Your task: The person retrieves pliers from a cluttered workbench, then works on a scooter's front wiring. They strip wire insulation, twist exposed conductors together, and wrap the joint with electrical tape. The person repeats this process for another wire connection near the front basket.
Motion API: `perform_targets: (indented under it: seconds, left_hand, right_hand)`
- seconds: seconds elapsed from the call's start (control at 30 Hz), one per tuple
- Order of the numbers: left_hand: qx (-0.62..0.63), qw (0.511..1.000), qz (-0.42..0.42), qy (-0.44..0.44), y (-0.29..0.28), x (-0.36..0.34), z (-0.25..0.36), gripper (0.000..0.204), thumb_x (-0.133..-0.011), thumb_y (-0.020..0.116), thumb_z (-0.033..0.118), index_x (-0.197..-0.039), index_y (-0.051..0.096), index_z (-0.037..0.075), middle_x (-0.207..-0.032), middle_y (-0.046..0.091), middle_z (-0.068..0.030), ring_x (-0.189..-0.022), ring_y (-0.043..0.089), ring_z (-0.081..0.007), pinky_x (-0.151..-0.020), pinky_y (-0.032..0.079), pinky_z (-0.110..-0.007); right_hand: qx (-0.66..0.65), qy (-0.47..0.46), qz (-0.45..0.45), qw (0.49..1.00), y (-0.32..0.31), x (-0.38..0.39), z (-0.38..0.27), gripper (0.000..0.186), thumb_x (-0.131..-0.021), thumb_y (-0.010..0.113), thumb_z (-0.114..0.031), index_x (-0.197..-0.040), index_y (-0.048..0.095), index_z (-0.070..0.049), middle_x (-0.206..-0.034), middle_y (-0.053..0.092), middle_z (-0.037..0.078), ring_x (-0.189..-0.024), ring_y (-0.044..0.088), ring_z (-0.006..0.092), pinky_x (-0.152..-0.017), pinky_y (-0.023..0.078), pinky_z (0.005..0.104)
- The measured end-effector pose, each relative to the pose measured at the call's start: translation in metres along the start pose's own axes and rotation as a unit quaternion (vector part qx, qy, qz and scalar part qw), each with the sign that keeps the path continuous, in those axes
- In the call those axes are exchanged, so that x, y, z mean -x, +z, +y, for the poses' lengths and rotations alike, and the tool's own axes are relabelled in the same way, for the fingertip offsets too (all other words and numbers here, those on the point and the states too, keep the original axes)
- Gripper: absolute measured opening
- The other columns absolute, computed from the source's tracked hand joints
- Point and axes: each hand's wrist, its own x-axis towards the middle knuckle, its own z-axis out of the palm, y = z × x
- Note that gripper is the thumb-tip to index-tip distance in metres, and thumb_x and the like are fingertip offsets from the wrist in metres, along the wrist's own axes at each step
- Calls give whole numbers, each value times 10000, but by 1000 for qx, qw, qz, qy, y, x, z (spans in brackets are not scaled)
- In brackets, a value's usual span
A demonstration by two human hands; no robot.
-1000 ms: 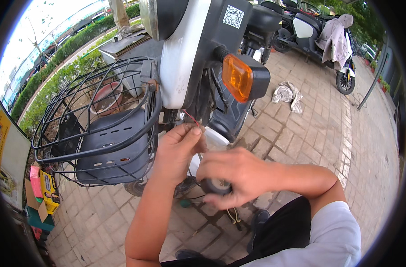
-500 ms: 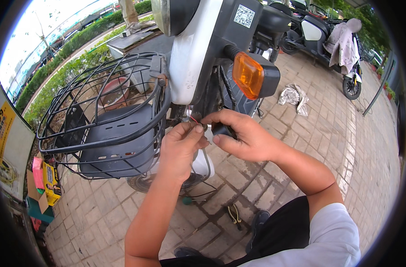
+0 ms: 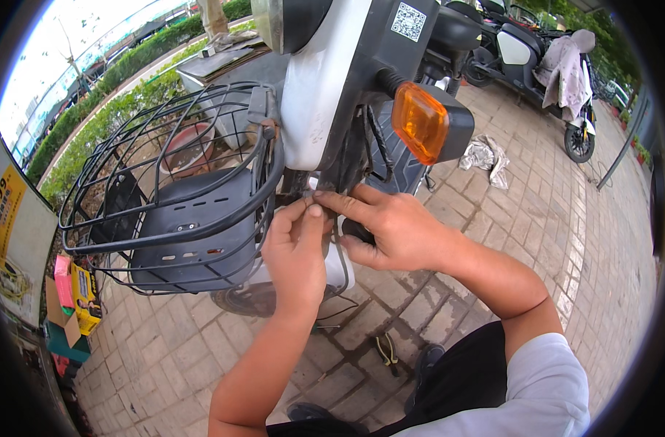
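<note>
Both my hands meet below the front panel [image 3: 314, 95] of a white and black scooter. The fingertips of my left hand [image 3: 296, 244] are pinched together; the thin red wire seen there a moment earlier is now covered by fingers. Pointing in from the right, the index finger of my right hand [image 3: 402, 229] touches the same spot. Its thumb and lower fingers close round a black rounded thing [image 3: 359, 231], mostly hidden, whose kind I cannot make out. Just above the fingertips is a small white piece [image 3: 313, 181]. An orange turn signal [image 3: 420, 122] juts out above my right hand.
A black wire basket [image 3: 194, 233] is left of my hands. Pliers [image 3: 386, 351] lie on the paving by my shoe, and a crumpled cloth [image 3: 485, 156] farther right. Open boxes [image 3: 74, 306] stand at the left. Another scooter [image 3: 518, 54] is parked behind.
My right index finger has moved left onto the left fingertips, covering the red wire. My left hand has turned more upright. A green-handled tool on the ground is now mostly hidden.
</note>
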Motion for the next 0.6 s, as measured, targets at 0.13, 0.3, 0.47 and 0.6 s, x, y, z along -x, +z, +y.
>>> perform_targets:
  seconds: [0.13, 0.3, 0.47, 0.6]
  left_hand:
    - [44, 997, 17, 63, 6, 8, -6, 264, -990, 597, 186, -1135, 638, -31, -875, 614, -39, -814, 594, -115, -748, 499, -251]
    - [133, 988, -71, -31, -7, 4, -1, 227, -1008, 564, 152, -1156, 621, -9, -802, 585, -39, -722, 527, -109, -668, 440, -235]
    - [218, 962, -153, -68, -16, 1, 2, 205, -1028, 529, 169, -1173, 603, 45, -764, 565, -28, -609, 482, -81, -581, 388, -235]
    - [224, 955, -174, -83, -21, -4, 6, 206, -1032, 524, 177, -1197, 593, 75, -795, 563, -28, -561, 431, -64, -532, 362, -220]
  right_hand:
    - [-10, 2, -16, 1000, 1, -1, -1, 596, -776, 667, -208, -1345, 547, -75, -886, 608, 159, -675, 632, 360, -603, 526, 437]
    - [-49, 18, 10, 999, -1, -1, 1, 595, -774, 677, -163, -1339, 540, -39, -944, 637, 184, -758, 646, 384, -678, 539, 432]
    - [-235, -49, -17, 971, 9, -11, 16, 609, -797, 639, -211, -1369, 510, -46, -1038, 670, 237, -888, 673, 404, -780, 544, 421]
    - [-316, -12, -87, 945, 14, -15, 18, 611, -828, 627, -220, -1382, 482, -6, -1069, 668, 255, -971, 676, 355, -847, 519, 382]
